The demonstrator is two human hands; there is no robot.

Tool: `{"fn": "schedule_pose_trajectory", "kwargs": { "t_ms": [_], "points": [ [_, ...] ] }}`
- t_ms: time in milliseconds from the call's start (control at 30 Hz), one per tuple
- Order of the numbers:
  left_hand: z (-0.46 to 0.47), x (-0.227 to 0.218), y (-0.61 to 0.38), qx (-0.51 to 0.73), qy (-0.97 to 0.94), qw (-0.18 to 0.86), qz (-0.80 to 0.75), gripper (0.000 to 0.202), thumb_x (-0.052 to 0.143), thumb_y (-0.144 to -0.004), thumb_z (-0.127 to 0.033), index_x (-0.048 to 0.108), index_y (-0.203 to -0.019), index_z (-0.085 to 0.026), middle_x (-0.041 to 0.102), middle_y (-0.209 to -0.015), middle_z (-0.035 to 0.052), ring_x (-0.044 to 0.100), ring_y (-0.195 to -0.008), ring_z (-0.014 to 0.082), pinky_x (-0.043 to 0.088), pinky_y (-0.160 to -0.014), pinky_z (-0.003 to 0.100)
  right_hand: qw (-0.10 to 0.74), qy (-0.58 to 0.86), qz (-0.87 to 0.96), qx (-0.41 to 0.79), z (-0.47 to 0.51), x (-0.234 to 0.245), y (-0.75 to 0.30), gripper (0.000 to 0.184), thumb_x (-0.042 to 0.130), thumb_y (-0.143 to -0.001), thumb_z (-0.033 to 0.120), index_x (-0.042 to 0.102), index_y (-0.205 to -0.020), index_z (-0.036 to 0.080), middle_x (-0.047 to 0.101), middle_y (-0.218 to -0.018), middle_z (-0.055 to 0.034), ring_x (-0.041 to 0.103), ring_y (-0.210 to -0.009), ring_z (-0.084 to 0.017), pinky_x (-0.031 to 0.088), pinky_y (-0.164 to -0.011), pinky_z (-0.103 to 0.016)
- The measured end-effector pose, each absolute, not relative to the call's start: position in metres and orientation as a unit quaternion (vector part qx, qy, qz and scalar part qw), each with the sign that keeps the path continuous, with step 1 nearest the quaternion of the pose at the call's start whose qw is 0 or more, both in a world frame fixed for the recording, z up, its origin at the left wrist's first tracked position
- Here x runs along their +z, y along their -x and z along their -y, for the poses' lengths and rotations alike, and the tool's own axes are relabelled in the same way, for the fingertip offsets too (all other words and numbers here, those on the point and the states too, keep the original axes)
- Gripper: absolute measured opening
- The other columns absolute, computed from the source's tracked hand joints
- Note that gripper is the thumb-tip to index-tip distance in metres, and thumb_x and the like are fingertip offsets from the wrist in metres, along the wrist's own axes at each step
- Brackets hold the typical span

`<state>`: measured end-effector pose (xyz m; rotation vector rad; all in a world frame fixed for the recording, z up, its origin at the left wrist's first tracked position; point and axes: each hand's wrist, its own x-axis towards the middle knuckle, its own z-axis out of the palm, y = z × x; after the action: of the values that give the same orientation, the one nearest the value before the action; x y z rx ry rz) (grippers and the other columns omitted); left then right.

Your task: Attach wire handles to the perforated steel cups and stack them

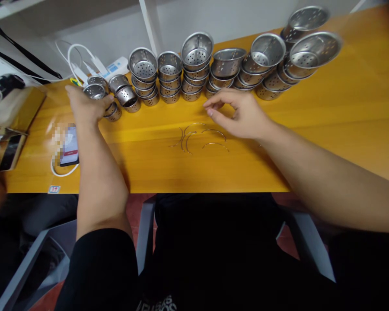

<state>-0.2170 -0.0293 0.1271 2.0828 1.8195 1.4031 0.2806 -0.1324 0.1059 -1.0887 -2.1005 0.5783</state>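
My left hand (84, 106) rests on the yellow table (311, 129) at the left, its fingers wrapped round a small perforated steel cup (112, 111) beside other loose cups (126, 96). My right hand (238, 113) hovers palm down near the middle, fingers slightly curled and apart, holding nothing. Just below it lie several thin curved wire handles (199, 138). Behind both hands runs a long row of stacked perforated steel cups (194, 65).
A phone (69, 147) on a white cable lies near the table's left front edge. A power strip with white cables (113, 67) sits at the back left. A cardboard box (13, 110) stands at far left. More tilted cup stacks (298, 52) fill the back right.
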Motion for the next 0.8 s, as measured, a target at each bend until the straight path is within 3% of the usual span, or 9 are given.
{"fn": "schedule_pose_trajectory", "kwargs": {
  "t_ms": [133, 233, 333, 433, 467, 533, 600, 633, 800],
  "points": [
    [0.069, 0.148, 0.155, 0.46, -0.68, 0.052, -0.569, 0.109, 0.128, -0.07, -0.072, 0.049, -0.134, -0.032, 0.074, -0.142, -0.0057, 0.055, -0.166, 0.0292, 0.047, -0.147, 0.058, 0.362, 0.402, 0.812, 0.222, 0.131, 0.104, -0.282, 0.048, 0.071, -0.125, 0.068, 0.094, -0.147, 0.032, 0.088, -0.141, -0.0195, 0.083, -0.127, -0.044, 0.066, -0.124, -0.065],
    [0.049, 0.149, 0.172, 0.494, -0.593, 0.08, -0.63, 0.099, 0.13, -0.073, -0.036, 0.044, -0.122, -0.031, 0.069, -0.138, -0.0054, 0.057, -0.154, 0.0254, 0.048, -0.146, 0.058, 0.379, 0.388, 0.81, 0.225, 0.13, 0.101, -0.283, 0.045, 0.072, -0.125, 0.067, 0.094, -0.143, 0.032, 0.089, -0.138, -0.0188, 0.084, -0.125, -0.044, 0.067, -0.122, -0.065],
    [-0.002, 0.141, 0.213, 0.521, -0.459, -0.065, -0.717, 0.097, 0.111, -0.068, 0.011, 0.037, -0.113, -0.033, 0.061, -0.13, -0.0015, 0.061, -0.127, 0.0191, 0.056, -0.139, 0.056, 0.383, 0.389, 0.806, 0.228, 0.129, 0.099, -0.283, 0.042, 0.075, -0.124, 0.066, 0.093, -0.14, 0.032, 0.09, -0.136, -0.0174, 0.084, -0.123, -0.042, 0.067, -0.122, -0.064],
    [-0.048, 0.134, 0.23, 0.639, -0.502, -0.248, -0.528, 0.096, 0.098, -0.069, 0.01, 0.042, -0.135, -0.032, 0.062, -0.132, -0.007, 0.064, -0.129, 0.0147, 0.063, -0.134, 0.047, 0.387, 0.381, 0.807, 0.23, 0.127, 0.098, -0.284, 0.041, 0.078, -0.121, 0.063, 0.092, -0.137, 0.029, 0.09, -0.131, -0.0172, 0.083, -0.113, -0.039, 0.069, -0.112, -0.061],
    [-0.057, 0.133, 0.226, 0.676, -0.514, -0.31, -0.427, 0.096, 0.099, -0.068, -0.002, 0.047, -0.143, -0.032, 0.063, -0.132, -0.0068, 0.065, -0.135, 0.0163, 0.058, -0.145, 0.045, 0.379, 0.373, 0.814, 0.235, 0.126, 0.098, -0.285, 0.041, 0.078, -0.12, 0.062, 0.092, -0.136, 0.026, 0.09, -0.127, -0.0172, 0.082, -0.107, -0.037, 0.069, -0.105, -0.058],
    [-0.06, 0.132, 0.203, 0.702, -0.581, -0.313, -0.268, 0.063, 0.088, -0.1, -0.06, 0.057, -0.148, -0.032, 0.067, -0.134, -0.0033, 0.066, -0.142, 0.0199, 0.054, -0.147, 0.042, 0.332, 0.359, 0.836, 0.248, 0.124, 0.099, -0.289, 0.044, 0.078, -0.118, 0.062, 0.092, -0.134, 0.023, 0.09, -0.12, -0.0159, 0.079, -0.095, -0.032, 0.066, -0.094, -0.052],
    [-0.046, 0.13, 0.17, 0.68, -0.657, -0.224, -0.237, 0.103, 0.068, -0.099, -0.112, 0.055, -0.168, -0.036, 0.07, -0.156, 0.0003, 0.064, -0.156, 0.0248, 0.055, -0.147, 0.045, 0.265, 0.349, 0.862, 0.253, 0.122, 0.101, -0.294, 0.048, 0.081, -0.116, 0.066, 0.092, -0.136, 0.024, 0.09, -0.118, -0.014, 0.077, -0.093, -0.03, 0.063, -0.092, -0.05],
    [-0.035, 0.128, 0.151, 0.653, -0.697, -0.168, -0.244, 0.121, 0.078, -0.085, -0.119, 0.051, -0.171, -0.038, 0.068, -0.165, 0.0023, 0.063, -0.16, 0.0275, 0.056, -0.147, 0.049, 0.236, 0.347, 0.872, 0.25, 0.121, 0.102, -0.296, 0.051, 0.082, -0.114, 0.069, 0.092, -0.137, 0.025, 0.09, -0.12, -0.0136, 0.077, -0.095, -0.031, 0.063, -0.093, -0.05],
    [0.024, 0.11, 0.075, 0.5, -0.792, 0.052, -0.348, 0.113, 0.097, -0.077, -0.113, 0.058, -0.159, -0.046, 0.074, -0.161, 0.0051, 0.072, -0.157, 0.0354, 0.058, -0.146, 0.063, 0.175, 0.351, 0.892, 0.223, 0.117, 0.103, -0.306, 0.056, 0.089, -0.111, 0.074, 0.093, -0.141, 0.026, 0.088, -0.13, -0.0148, 0.08, -0.107, -0.034, 0.062, -0.099, -0.05]
  ]
}}
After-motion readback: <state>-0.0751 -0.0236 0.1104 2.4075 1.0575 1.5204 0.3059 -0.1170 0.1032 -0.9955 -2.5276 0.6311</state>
